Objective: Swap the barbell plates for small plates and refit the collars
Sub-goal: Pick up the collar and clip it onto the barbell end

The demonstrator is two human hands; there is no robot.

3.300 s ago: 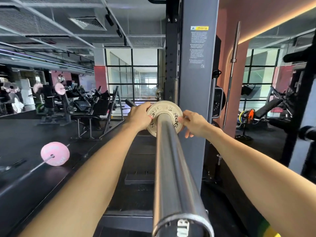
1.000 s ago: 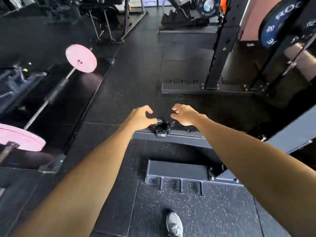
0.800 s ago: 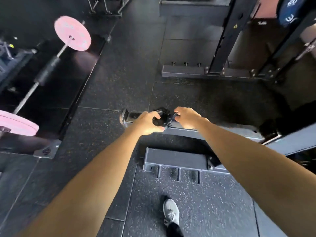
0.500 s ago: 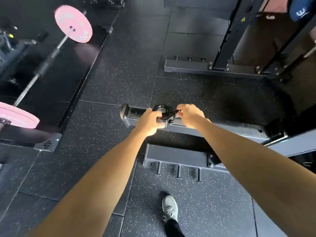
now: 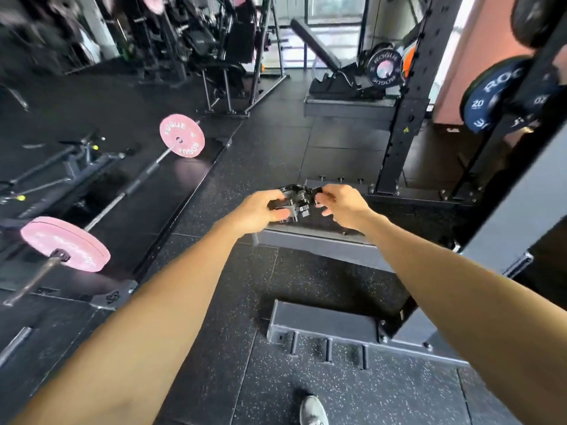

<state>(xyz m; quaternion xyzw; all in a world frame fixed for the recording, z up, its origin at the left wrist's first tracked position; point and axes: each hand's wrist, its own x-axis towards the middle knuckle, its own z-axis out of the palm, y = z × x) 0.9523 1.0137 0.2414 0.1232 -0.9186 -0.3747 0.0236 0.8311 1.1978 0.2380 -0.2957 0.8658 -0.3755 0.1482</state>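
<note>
I'm looking down across the rubber floor (image 5: 264, 142), matte black and flecked with pale speckle, laid in big square tiles. Grey steel rack base (image 5: 319, 242) runs across just under my hands, a boxy painted beam with hard edges; it'll ring if anything drops on it. Off to my left lies a pink-plated barbell (image 5: 122, 194), its two pink plates smooth and round, not the one I'm working on.

Now the hands. Left hand (image 5: 256, 211) curls round the near side of the black collar (image 5: 294, 202), thumb on top, fingers wrapped underneath. Right hand (image 5: 342, 207) pinches the collar's lever tab at the far side, fingertips bent in tight on it. So both are grasping the collar, which hangs in the air above the rack base, touching nothing else that I can see.

The collar looks like hard moulded plastic, a chunky ring with ribbed, blocky clamp parts and a hinged lever. Motion blur hides the finer detail.

My read: this is the carry to the sleeve. To do it well I'd flip the lever fully open first so the bore slides freely, keep the ring square to the bar end, push it flush against the small plate, then snap the lever down. The bar end isn't in view from here.
</note>
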